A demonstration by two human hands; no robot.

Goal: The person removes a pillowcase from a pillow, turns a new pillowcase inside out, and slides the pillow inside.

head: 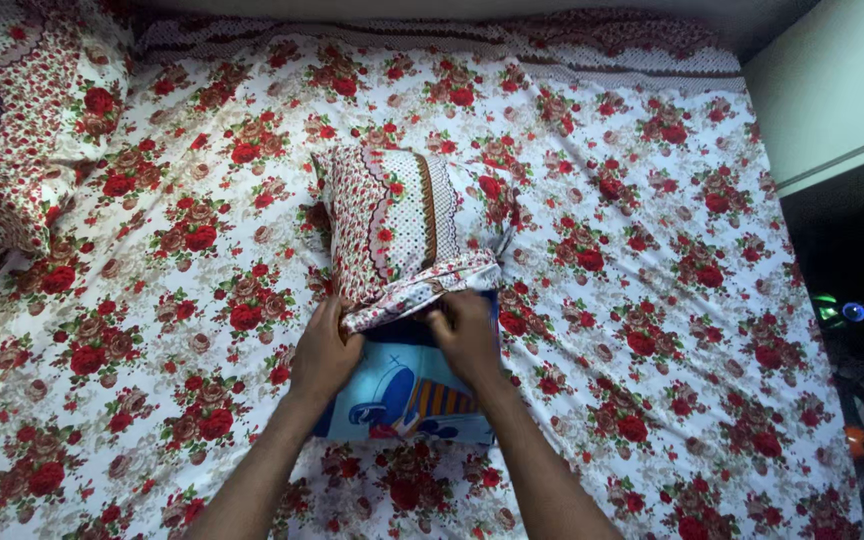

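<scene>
Head view, looking down on a bed (652, 300) covered by a white sheet printed with red roses.

Near the middle of the bed lies a pillow (407, 395). Its near end is bare: light blue fabric with a cartoon print in white, red and orange stripes. Its far end sits inside a floral pillowcase (397, 225), white with red roses and a dotted, brown-striped border band. The case is bunched and rumpled, its open mouth gathered in a fold across the pillow roughly halfway along. So the case holds part of the pillow, and the rest sticks out toward the person.

Left hand (324, 350): resting at the left side of the case mouth, fingers curled onto the gathered hem, touching both the cloth and the pillow edge. Right hand (467, 335): at the right side of the mouth, fingers closed in a pinch on the hem, over the pillow's blue cover. Both forearms reach in from the lower edge of the view.

A second pillow (22, 120), already in matching floral fabric, lies at the far left corner of the bed, well apart from the hands.

Right of the bed: a pale wall or cabinet side (832, 90), and below it a dark area with small green, blue and red lights (852, 310); what carries them cannot be told.
</scene>
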